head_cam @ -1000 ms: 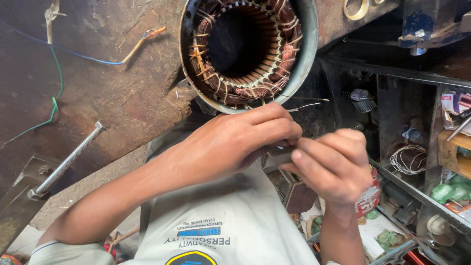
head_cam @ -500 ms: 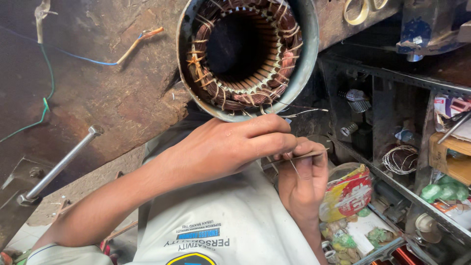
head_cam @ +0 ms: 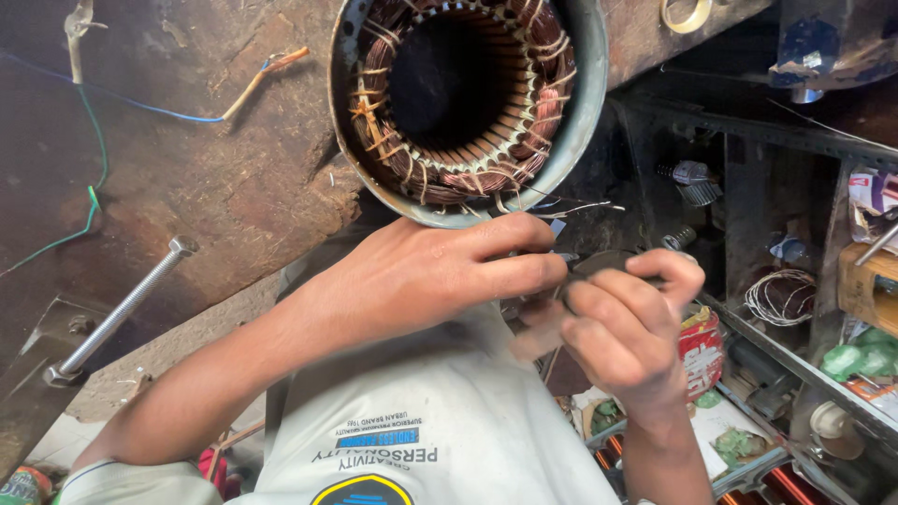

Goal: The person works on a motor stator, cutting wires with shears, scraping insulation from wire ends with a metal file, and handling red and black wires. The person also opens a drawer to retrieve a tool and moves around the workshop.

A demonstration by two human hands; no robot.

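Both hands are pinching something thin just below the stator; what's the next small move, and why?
Probably steady the right hand: it is blurred, while the left hand holds the thin dark strip firm below the stator. What the strip is I cannot tell.

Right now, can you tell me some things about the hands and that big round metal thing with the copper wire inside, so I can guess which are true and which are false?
1. The round grey metal motor shell has copper wire windings inside it. True.
2. The left hand and the right hand are far apart. False: their fingers meet over a small thin part, too blurred to name.
3. The long threaded steel bolt is held in the right hand. False: it lies on the rusty brown bench top, away from both hands.
4. A thin blue wire runs across the bench top. True.
5. The motor shell is below the hands in the picture. False: it is above them.
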